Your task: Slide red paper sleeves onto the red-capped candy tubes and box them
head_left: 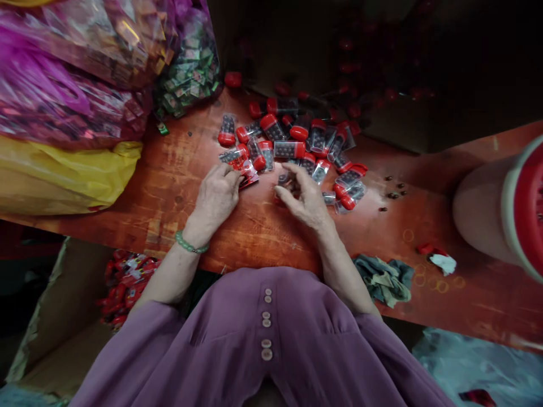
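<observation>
Clear tubes with red caps (289, 149), filled with dark balls, lie in a loose pile on the reddish wooden table (263, 232). My left hand (219, 191) pinches a small red printed packet (249, 173) at the near left edge of the pile. To its right, my right hand (303, 195) is curled with thumb and fingers around a small tube with dark balls, partly hidden by the fingers.
Bags of small packets (114, 113) stand at the left, beside a green-packet bag (190, 68). Right: a red-lidded bucket (483, 209), loose balls (393, 195), a grey-green cloth (384, 278), rubber bands. Below left, a cardboard box (63, 339) holds red items (127, 282).
</observation>
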A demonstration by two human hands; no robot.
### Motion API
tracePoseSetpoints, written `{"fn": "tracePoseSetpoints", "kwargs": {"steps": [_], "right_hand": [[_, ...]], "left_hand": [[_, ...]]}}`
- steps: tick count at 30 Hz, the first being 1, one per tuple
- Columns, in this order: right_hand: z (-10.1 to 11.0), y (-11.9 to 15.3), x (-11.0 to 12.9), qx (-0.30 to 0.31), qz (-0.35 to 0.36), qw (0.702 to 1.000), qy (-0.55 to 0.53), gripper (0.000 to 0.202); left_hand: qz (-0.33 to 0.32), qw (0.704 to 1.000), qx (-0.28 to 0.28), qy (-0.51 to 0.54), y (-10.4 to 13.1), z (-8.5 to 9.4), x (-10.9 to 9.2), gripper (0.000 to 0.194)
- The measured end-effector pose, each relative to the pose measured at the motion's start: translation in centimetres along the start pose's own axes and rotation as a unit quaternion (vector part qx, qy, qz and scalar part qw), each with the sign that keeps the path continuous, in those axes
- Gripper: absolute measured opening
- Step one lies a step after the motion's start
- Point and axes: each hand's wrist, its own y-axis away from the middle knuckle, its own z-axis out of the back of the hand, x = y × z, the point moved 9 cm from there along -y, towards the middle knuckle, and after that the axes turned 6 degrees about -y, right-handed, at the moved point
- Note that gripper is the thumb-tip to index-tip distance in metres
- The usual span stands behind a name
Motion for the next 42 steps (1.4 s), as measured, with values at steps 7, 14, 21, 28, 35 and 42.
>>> {"fn": "tracePoseSetpoints", "kwargs": {"steps": [7, 14, 21, 28, 35, 42], "right_hand": [[2.3, 2.4, -4.0, -0.135, -0.055, 0.969, -0.201, 0.041], [2.6, 3.5, -1.4, -0.152, -0.07, 0.954, -0.247, 0.042], [2.2, 3.2, 3.6, -0.09, 0.017, 0.986, -0.142, 0.025], [1.5, 3.4, 5.1, 0.025, 0.05, 0.997, -0.053, 0.019], [0.3, 4.0, 5.2, 0.134, 0.034, 0.99, -0.021, 0.019], [-2.1, 4.8, 3.7, 0.26, -0.028, 0.964, -0.039, 0.023]], "left_hand": [[0.004, 0.995, -0.088, 0.036, 0.7, 2.7, -0.4, 0.02], [-0.007, 0.989, -0.097, 0.114, 2.6, 5.0, -2.1, 0.014], [-0.025, 0.974, -0.071, 0.212, 3.4, 5.6, -3.2, 0.012], [0.015, 0.953, -0.017, 0.301, 4.0, 4.3, -2.4, 0.016], [0.026, 0.938, 0.042, 0.344, 4.5, 2.7, -2.7, 0.013], [0.078, 0.886, 0.186, 0.416, 5.9, -0.5, -3.7, 0.012]]}}
